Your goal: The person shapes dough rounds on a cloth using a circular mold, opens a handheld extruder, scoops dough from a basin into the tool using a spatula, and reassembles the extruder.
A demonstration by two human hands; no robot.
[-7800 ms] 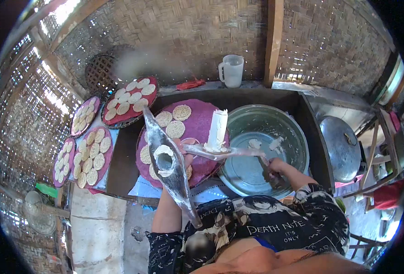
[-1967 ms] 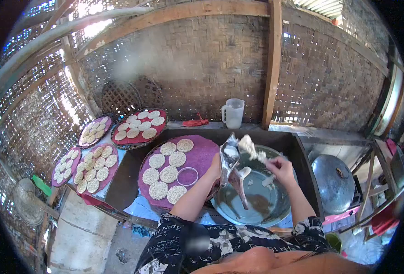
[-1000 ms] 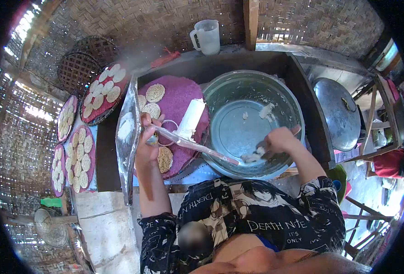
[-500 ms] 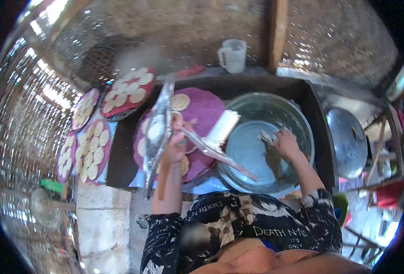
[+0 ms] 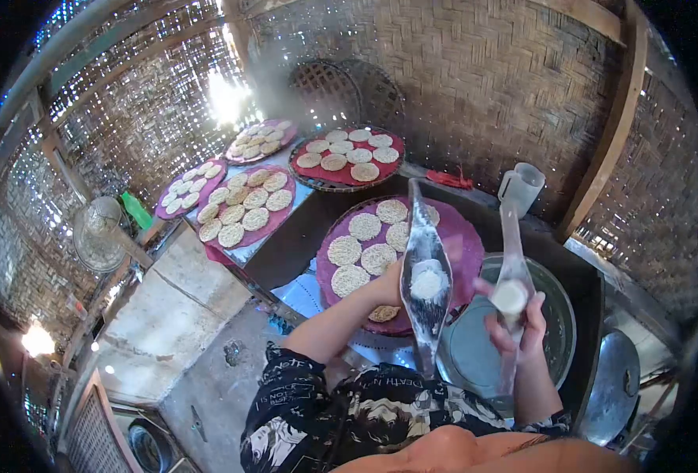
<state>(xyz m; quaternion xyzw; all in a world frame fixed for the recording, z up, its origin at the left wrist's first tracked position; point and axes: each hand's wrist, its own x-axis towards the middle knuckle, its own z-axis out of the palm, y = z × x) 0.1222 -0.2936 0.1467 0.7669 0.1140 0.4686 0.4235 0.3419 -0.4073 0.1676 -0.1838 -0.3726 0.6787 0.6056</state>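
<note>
My left hand (image 5: 388,288) is behind a long, narrow, boat-shaped piece (image 5: 426,335) and holds it upright; most of its fingers are hidden or blurred. A white, dough-like lump (image 5: 429,282) sits in the hollow at its middle. Around a long paddle-like piece (image 5: 511,236) curl the fingers of my right hand (image 5: 522,331). From this paddle a white cylinder (image 5: 510,298) points its round end up at me. Beneath the hands are a wide metal basin (image 5: 479,347) and a tray with purple cloth (image 5: 463,236), bearing several pale, round, noodle-textured cakes (image 5: 377,258).
Farther left stand more cake-laden trays, one with red cloth (image 5: 317,164). A translucent jug (image 5: 525,188) is by the woven wall (image 5: 475,94), near a red plastic bag (image 5: 448,180). A large metal lid (image 5: 613,386) lies at right, beside the dark trough edge (image 5: 589,315).
My right hand has come up out of the basin and now grips the paddle with the cylinder. Both pieces are farther right in view. The view has swung left.
</note>
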